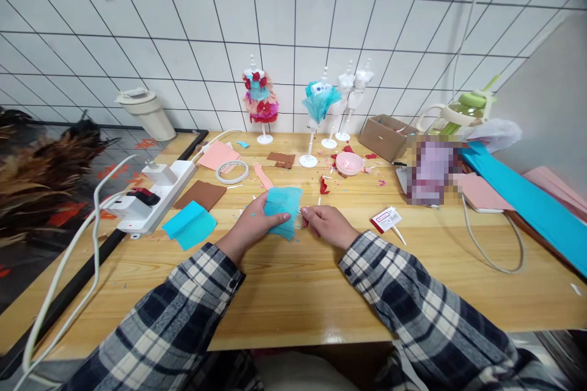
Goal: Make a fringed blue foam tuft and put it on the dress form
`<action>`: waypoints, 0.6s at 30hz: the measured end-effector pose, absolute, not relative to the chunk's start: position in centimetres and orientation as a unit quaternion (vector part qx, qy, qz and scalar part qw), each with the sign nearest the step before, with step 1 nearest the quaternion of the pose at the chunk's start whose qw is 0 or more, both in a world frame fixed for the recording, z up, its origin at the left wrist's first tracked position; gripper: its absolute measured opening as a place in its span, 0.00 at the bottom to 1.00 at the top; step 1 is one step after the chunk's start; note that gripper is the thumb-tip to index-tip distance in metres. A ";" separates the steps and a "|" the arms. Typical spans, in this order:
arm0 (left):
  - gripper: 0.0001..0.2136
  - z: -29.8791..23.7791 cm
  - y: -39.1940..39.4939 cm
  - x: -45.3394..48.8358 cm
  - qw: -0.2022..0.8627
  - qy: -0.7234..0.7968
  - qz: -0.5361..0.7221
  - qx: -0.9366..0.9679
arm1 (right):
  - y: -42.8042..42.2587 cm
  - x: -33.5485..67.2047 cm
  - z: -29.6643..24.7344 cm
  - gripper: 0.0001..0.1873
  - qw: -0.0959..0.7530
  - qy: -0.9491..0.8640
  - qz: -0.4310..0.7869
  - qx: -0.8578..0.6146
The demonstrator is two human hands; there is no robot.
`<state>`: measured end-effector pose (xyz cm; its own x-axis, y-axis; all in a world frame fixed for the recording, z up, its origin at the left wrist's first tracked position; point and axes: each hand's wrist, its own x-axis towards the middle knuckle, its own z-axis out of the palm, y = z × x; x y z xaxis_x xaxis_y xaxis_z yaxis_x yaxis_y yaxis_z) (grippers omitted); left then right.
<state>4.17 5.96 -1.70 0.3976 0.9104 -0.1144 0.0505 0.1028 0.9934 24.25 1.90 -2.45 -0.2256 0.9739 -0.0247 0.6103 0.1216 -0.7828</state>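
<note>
My left hand (251,223) grips a piece of light blue crepe paper (285,201), its thumb lying across the front. Close by the paper's right edge, my right hand (331,223) is closed in a pinch; a small pale bit shows at its fingertips, too small to name. A folded blue paper sheet (190,223) lies left of my hands, with a brown paper sheet (200,197) behind it. Beyond my hands stands a mini dress form (321,104) wearing blue crepe paper. Another dress form (260,98) wears a pink, red and blue paper dress.
A white power strip (160,195) with cables lies at the left. Behind my hands are a tape roll (232,172) and a pink bowl (349,164). A cardboard box (386,136), a red and white packet (386,219) and a long blue paper strip (527,208) are to the right.
</note>
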 end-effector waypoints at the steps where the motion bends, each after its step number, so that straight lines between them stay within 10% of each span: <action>1: 0.26 -1.7 6.0 4.2 0.607 0.422 0.351 0.574 | 1.9 24.2 -2.5 0.31 0.262 -0.702 0.350 -0.563; 18: 0.30 -1.8 6.0 4.2 0.577 0.425 0.381 0.584 | 2.2 24.1 -2.6 0.30 0.264 -0.708 0.359 -0.548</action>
<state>4.20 5.99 -1.81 0.3490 0.9360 -0.0451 0.0570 0.0268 0.9980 24.14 2.15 -2.60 -0.2591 0.9656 -0.0195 0.5862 0.1412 -0.7977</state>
